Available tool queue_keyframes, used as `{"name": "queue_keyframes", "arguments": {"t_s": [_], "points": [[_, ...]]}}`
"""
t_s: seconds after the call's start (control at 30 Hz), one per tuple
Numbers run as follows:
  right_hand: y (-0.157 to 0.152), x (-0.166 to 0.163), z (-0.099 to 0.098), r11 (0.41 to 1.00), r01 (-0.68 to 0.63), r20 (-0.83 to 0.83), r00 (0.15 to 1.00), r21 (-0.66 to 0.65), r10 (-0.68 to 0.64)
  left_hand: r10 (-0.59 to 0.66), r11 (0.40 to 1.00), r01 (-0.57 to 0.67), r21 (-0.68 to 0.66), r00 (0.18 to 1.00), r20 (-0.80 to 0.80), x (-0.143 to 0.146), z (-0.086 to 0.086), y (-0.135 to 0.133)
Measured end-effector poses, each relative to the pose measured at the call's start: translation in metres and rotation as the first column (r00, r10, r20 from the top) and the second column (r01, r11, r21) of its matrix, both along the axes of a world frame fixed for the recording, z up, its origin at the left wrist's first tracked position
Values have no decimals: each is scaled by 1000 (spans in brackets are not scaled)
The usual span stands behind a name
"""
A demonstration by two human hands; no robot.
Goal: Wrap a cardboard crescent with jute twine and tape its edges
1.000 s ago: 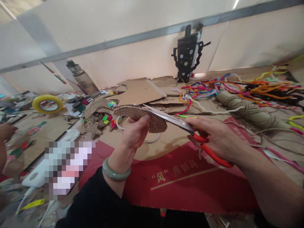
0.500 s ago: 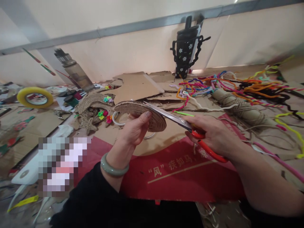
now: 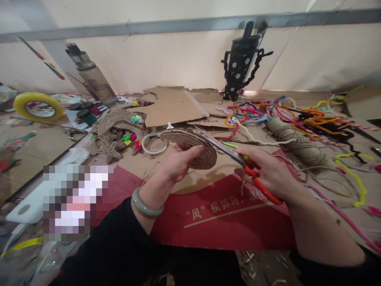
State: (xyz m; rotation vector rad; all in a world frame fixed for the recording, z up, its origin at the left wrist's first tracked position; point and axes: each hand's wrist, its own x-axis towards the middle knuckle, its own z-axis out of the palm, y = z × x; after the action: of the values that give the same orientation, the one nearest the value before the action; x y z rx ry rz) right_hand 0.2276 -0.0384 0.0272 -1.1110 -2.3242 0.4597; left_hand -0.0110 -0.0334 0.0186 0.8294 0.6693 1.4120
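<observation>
My left hand [image 3: 181,161] grips a round coil of brown twine [image 3: 205,157], tilted, with the thumb on top and the fingers hidden underneath. In my right hand [image 3: 262,169] are red-handled scissors [image 3: 229,153], their blades lying along the coil's far right edge. Whether the blades are parted is hard to make out. Left of the coil, a white ring [image 3: 154,150] rests on the cardboard. Beyond it lies a curved twine-covered piece [image 3: 111,119] decorated with small bright flowers and a twine starfish [image 3: 108,149]. Below both hands spreads a red printed board [image 3: 226,226].
A roll of twine [image 3: 300,145] and tangled coloured pipe cleaners [image 3: 321,115] lie at the right. A black flowered tumbler [image 3: 239,67] and a clear bottle [image 3: 93,77] stand by the wall. Yellow tape [image 3: 19,107] and a white power strip [image 3: 25,208] are at the left.
Both hands, with the coil and scissors, appear slightly farther right, while the camera view has shifted a little. More of the white ring shows. Both grips stay the same.
</observation>
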Motion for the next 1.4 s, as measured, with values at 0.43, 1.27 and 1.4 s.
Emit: {"name": "queue_keyframes", "arguments": {"t_s": [0.43,1.27,1.4], "points": [[-6,-41,-22,901,-31,-559,793,-433,-242,40,981,-2,-196,981,189,11,10,-7],[-7,-23,-7,958,111,-397,893,-263,-213,-1,987,12,-159,998,68,8,6,-8],[-4,-18,-4,970,177,-225,951,-164,-211,91,987,-74,-141,988,121,2,11,-2]]}}
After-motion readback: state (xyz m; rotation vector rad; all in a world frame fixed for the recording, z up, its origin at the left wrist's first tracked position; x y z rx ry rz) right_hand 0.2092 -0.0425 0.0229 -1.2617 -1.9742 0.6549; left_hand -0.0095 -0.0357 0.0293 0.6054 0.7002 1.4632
